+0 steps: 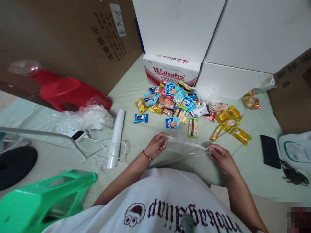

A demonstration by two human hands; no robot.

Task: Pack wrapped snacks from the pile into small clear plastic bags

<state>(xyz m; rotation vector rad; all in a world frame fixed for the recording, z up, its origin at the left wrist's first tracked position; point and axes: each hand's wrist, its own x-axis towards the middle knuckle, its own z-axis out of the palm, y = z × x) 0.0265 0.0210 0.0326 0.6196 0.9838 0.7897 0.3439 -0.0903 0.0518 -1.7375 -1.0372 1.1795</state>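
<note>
A clear plastic bag (186, 145) is stretched between my two hands, close in front of my shirt. My left hand (157, 144), with a red bracelet at the wrist, pinches its left end. At the opposite end my right hand (221, 158) is closed on the bag's edge. Just beyond lies a heap of small wrapped snacks (170, 100). Nearest the bag are a blue snack packet (171, 123) and a green-ended bar (193, 127). Several yellow packets (229, 122) lie to the right of the heap.
Behind the snacks stands a Wahaha carton (172, 71) below white boxes (179, 26). On the left are a red jug (70, 90), crumpled plastic (89, 116), a white roll (116, 139) and a green stool (48, 197). A black phone (270, 151) lies at right.
</note>
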